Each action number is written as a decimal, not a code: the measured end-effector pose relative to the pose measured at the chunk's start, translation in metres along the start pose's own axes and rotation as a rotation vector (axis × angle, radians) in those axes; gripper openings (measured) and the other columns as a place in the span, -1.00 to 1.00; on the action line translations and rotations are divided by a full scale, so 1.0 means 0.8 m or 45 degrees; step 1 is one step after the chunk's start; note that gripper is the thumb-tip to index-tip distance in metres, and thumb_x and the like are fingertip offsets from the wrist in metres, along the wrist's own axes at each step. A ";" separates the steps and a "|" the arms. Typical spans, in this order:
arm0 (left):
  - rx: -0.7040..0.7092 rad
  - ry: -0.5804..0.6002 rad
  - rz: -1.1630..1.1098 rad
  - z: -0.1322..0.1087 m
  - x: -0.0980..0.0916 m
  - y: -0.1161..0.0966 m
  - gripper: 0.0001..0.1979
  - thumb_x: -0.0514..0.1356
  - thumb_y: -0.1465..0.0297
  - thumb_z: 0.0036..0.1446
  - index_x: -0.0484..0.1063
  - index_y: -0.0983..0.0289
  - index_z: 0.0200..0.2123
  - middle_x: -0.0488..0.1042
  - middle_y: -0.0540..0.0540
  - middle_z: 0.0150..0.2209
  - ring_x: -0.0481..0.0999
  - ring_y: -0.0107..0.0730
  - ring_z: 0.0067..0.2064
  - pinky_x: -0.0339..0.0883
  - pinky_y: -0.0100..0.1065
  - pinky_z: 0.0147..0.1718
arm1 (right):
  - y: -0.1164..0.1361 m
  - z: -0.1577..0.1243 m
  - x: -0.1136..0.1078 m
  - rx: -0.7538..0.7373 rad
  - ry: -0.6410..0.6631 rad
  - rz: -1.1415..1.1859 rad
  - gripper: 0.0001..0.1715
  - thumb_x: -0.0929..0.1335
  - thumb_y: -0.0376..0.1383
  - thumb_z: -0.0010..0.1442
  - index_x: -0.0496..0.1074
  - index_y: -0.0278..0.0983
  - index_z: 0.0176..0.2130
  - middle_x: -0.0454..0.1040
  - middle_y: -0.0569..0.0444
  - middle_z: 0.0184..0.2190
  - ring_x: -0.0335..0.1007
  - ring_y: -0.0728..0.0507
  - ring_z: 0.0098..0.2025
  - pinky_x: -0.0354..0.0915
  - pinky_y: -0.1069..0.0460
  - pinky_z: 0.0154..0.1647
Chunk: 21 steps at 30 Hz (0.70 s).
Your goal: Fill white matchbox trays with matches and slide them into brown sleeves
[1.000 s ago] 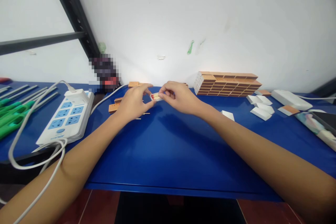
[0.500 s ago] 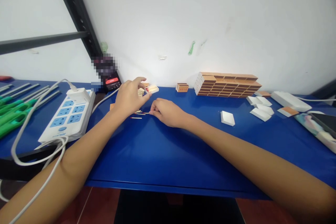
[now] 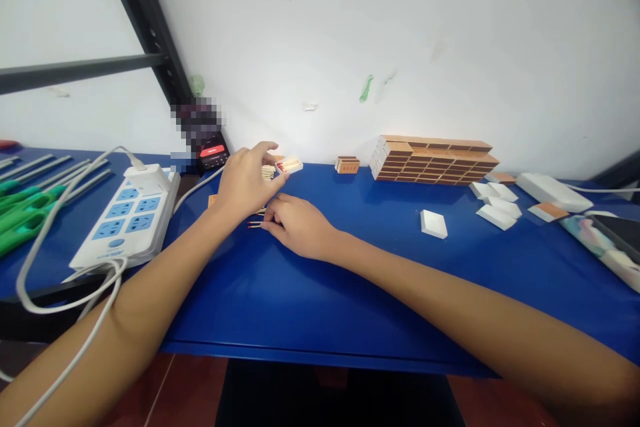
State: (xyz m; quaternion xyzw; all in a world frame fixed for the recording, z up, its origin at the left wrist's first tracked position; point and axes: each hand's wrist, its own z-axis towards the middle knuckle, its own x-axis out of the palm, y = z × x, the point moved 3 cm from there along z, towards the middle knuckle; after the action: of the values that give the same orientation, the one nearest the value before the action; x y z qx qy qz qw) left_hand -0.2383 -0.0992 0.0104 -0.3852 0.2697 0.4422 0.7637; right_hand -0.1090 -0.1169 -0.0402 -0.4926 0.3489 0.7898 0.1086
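Note:
My left hand (image 3: pixel 247 180) curves around the near end of a small white matchbox tray (image 3: pixel 294 166) with red-headed matches in it. Its thumb presses along the tray's front side, and the index finger arches above. Just below and to the right, my right hand (image 3: pixel 300 223) pinches at loose matches (image 3: pixel 254 224) lying on the blue tabletop (image 3: pixel 300 300); their red heads point left. The right fingertips partly hide those matches. Behind the left hand, a pile of matches (image 3: pixel 269 172) shows in part.
A brown matchbox (image 3: pixel 347 165) stands near the wall, left of a stacked block of matchboxes (image 3: pixel 435 160). White trays (image 3: pixel 495 203) lie at right, with one tray (image 3: pixel 433 224) apart. At left are a power strip (image 3: pixel 127 217), a white cable (image 3: pixel 30 253) and green-handled tools (image 3: pixel 30 217).
My right hand has shifted left, onto the loose matches on the tabletop. The left hand and the tray stay almost in place.

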 end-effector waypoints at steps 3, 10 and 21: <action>-0.001 0.004 -0.002 -0.001 0.000 -0.001 -0.48 0.35 0.34 0.14 0.48 0.25 0.18 0.69 0.16 -0.01 0.62 0.06 0.07 0.43 -0.01 0.08 | -0.001 0.001 0.000 -0.018 -0.053 0.018 -0.93 0.41 -0.33 0.38 0.47 -0.31 -0.14 0.55 -0.03 -0.07 0.47 -0.14 -0.13 0.26 -0.02 -0.18; 0.042 0.054 0.027 0.000 0.005 0.005 -0.45 0.34 0.32 0.14 0.45 0.21 0.22 0.69 0.12 0.00 0.59 0.06 0.11 0.40 -0.04 0.10 | -0.004 -0.004 -0.001 0.023 0.082 -0.060 -0.86 0.36 -0.29 0.47 0.47 -0.31 -0.15 0.55 -0.07 -0.08 0.48 -0.17 -0.11 0.27 -0.04 -0.16; 0.258 0.462 -0.182 -0.039 0.048 -0.033 -0.46 0.34 0.24 0.24 0.40 0.16 0.26 0.69 0.04 -0.04 0.59 -0.05 0.05 0.40 -0.03 0.08 | -0.097 -0.093 -0.118 0.076 -0.249 -0.067 -0.90 0.34 -0.30 0.45 0.43 -0.23 -0.18 0.43 0.04 -0.23 0.33 -0.11 -0.26 0.22 0.00 -0.22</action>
State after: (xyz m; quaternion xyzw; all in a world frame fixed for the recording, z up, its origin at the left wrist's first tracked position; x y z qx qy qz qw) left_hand -0.1994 -0.1152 -0.0264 -0.3978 0.4177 0.2809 0.7670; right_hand 0.0299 -0.0928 -0.0140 -0.4187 0.3470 0.8202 0.1776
